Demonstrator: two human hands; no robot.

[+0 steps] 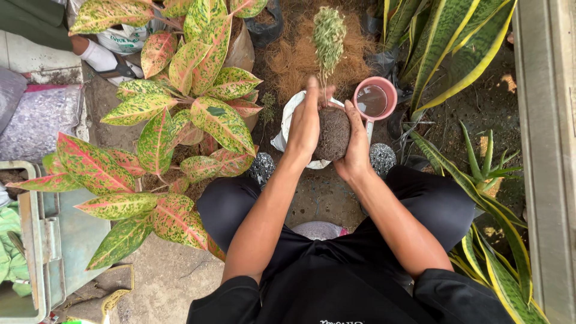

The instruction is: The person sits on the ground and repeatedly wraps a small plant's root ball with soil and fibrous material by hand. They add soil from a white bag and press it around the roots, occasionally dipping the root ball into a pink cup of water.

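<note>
**Both hands cupped round a soil ball, plants crowding in on every side**

The left hand (305, 126) and the right hand (356, 147) press against opposite sides of a dark, round soil ball (333, 133), each palm wrapped onto it in a firm clasp. A thin stem rises from the ball and ends in a fuzzy pale-green plant top (328, 36), which leans away from the person. The ball is held over a white bag (287, 123) whose open mouth sits directly beneath it.

Just beside the right hand's fingertips stands a pink scoop (374, 99) with water in its bowl, its handle pointing back toward the person. Beyond the hands lies a heap of brown coconut fibre (288, 60). To the left, a large plant with pink-and-green speckled leaves (198, 102) spreads close to the left forearm. To the right, long striped yellow-edged leaves (456, 48) arch over bare soil, and more of them run along a grey ledge (543, 150). A grey plastic crate (42, 240) sits at the far left.
</note>
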